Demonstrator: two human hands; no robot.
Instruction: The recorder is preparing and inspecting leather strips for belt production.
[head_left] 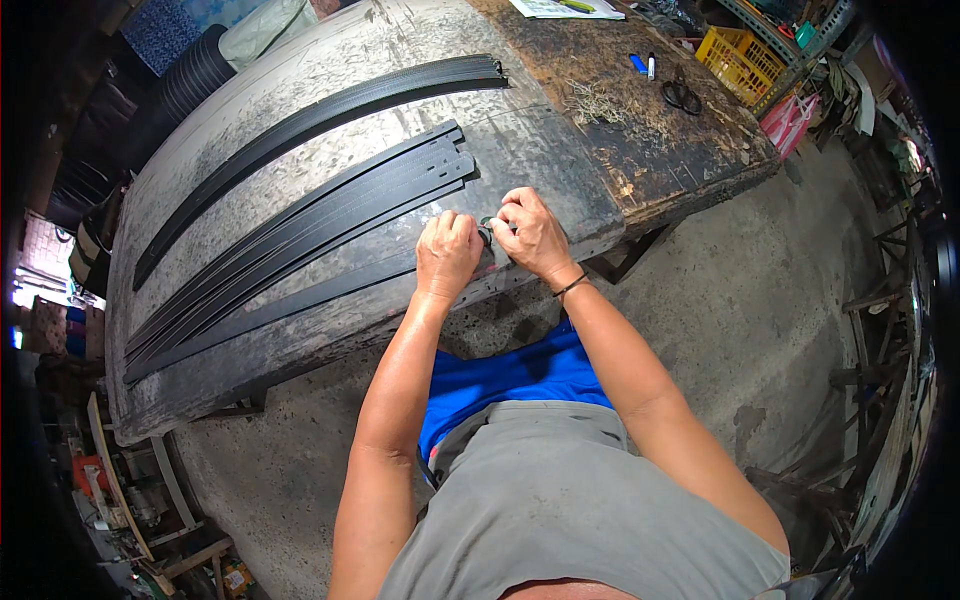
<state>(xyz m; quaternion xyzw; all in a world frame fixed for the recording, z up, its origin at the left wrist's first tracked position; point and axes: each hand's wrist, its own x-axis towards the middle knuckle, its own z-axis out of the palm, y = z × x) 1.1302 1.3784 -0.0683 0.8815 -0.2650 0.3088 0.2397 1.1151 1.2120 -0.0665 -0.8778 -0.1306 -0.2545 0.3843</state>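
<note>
Near the table's front edge, my left hand is closed over the right end of a long flat black strip. My right hand is beside it with its fingers pinched. A small dark piece shows between the two hands; fingers cover most of it, so its kind is unclear. Just beyond my hands lies a fanned stack of black strips, with notched ends at the right. Farther back, a bundle of black strips rests in a curve on the table.
The worn table has a brown wooden part at right. On it are dry shavings, black scissors, a blue marker and papers. A yellow crate and a pink bag stand beyond its right edge.
</note>
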